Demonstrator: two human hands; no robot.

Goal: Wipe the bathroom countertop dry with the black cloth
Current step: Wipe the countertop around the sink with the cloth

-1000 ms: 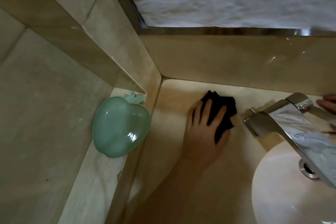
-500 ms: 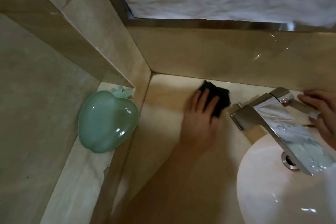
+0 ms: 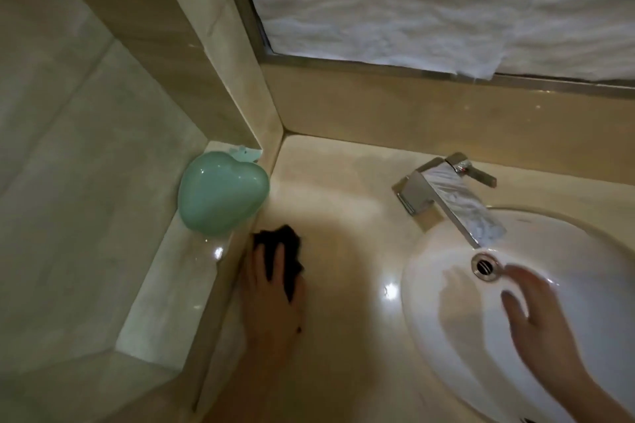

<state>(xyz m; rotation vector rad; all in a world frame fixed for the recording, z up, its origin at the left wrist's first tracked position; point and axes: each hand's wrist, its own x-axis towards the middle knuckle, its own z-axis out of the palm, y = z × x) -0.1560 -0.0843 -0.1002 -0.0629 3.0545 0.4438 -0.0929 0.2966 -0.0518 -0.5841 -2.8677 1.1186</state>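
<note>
Left hand [image 3: 271, 299] pressing black cloth [image 3: 287, 251], seemingly against countertop's [image 3: 343, 203] left edge.

You're in a bathroom: white basin [image 3: 446, 302] at four o'clock, chrome faucet [image 3: 446, 196] at two, marble countertop [image 3: 343, 189].

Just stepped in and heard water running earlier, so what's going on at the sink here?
A person is wiping the beige countertop with a black cloth. The left hand presses the cloth flat against the counter near the left wall, just below a green apple-shaped dish on the side ledge. The right hand hovers open over the white basin, holding nothing. No water is visibly running from the chrome faucet.
</note>
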